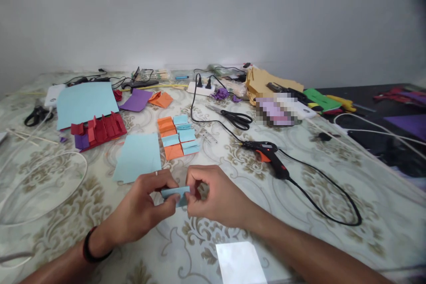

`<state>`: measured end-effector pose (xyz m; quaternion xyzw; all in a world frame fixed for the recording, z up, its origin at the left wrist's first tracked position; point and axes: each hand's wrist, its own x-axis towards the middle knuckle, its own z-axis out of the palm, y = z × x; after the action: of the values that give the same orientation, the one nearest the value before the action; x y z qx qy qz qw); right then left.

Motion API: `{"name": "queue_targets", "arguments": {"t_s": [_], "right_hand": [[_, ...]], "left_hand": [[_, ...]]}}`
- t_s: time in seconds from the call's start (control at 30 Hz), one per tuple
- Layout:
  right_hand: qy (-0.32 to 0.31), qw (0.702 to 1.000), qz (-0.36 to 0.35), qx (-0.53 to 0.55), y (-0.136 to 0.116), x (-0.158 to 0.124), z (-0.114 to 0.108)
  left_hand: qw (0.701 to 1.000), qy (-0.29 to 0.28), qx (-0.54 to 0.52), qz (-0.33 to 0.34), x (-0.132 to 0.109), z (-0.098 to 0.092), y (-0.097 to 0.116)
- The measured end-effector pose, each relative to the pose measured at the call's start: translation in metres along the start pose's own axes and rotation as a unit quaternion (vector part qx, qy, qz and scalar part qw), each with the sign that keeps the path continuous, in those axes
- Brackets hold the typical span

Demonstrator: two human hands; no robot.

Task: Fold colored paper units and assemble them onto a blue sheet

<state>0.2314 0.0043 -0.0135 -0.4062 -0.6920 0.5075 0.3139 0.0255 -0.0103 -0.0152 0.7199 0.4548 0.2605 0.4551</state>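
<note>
So, going by the head camera (the only view), the person has a small light-blue paper piece (175, 192) up over the near side of the table, just this side of the loose blue sheets (138, 157), and both hands are on it. The left hand (146, 204) pinches the left part, thumb on the near side, while the right hand (216, 195) has thumb and fingertips closed on the right end. Both grips are basically down to the paper's thickness; can't tell how the hidden fingertips sit behind it. Judging by the pose, it's probably a folding or creasing step, so the next move likely calls for lined-up edges and firm thumb pressure along the bend, with one hand keeping things from slipping. Farther back lie orange and blue folded pieces (178, 137) with little flaps. The glue gun (266, 150) and scissors (237, 120) lie off to the right, nobody touching either.
</note>
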Motion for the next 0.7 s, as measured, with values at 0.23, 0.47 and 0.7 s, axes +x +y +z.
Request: {"name": "queue_targets", "arguments": {"t_s": [0.23,0.47,0.7], "right_hand": [[0.045,0.999,0.007,0.013,0.003,0.007,-0.019],[-0.037,0.999,-0.022,0.024,0.001,0.004,-0.017],[0.002,0.999,-0.012,0.032,0.004,0.003,-0.011]], "left_hand": [[0.999,0.015,-0.035,-0.011,0.001,-0.011,-0.004],[0.999,0.002,-0.034,-0.005,0.000,-0.010,-0.002],[0.996,-0.022,-0.072,-0.048,-0.001,-0.011,0.001]]}}
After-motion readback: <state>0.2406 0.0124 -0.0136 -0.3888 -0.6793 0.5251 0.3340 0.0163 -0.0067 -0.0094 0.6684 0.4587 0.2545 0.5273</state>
